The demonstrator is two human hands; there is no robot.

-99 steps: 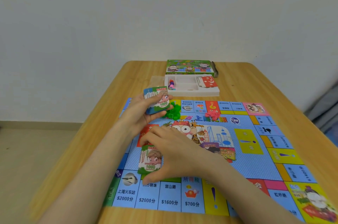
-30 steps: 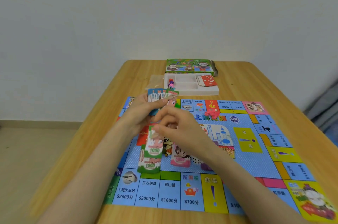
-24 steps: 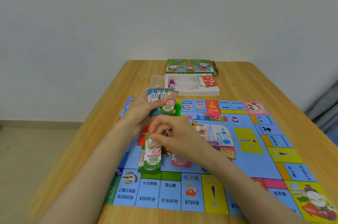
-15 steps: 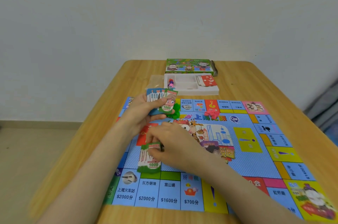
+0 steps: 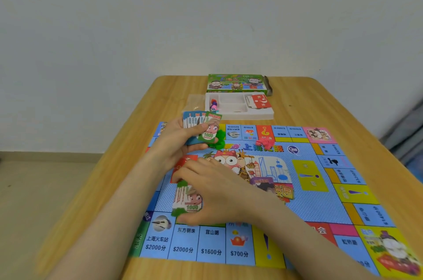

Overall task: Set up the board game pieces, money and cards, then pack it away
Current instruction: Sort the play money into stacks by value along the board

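Note:
A colourful game board (image 5: pixel 320 208) lies flat on the wooden table (image 5: pixel 297 101). My left hand (image 5: pixel 176 140) grips a fanned stack of play money (image 5: pixel 202 126), a green 1000 note on top, above the board's far left edge. My right hand (image 5: pixel 212 192) is curled over a small pile of green 1000 notes (image 5: pixel 188 200) lying on the board's near left part, fingertips and thumb at the pile's edges. A purple note (image 5: pixel 263 182) shows past my right hand. Green houses (image 5: pixel 220 139) and red houses (image 5: pixel 265 141) lie in little heaps on the board's far side.
Behind the board stands a white plastic insert tray (image 5: pixel 256 116) with pawns and a die at its left and red cards (image 5: pixel 261 101) at its right. The green game box (image 5: pixel 237 84) lies behind it. A clear plastic bag (image 5: pixel 195 100) lies left of the tray.
My right hand took a green 1000 note from the stack in my left hand and brought it down onto the pile on the board. The pink note is now hidden under my right hand.

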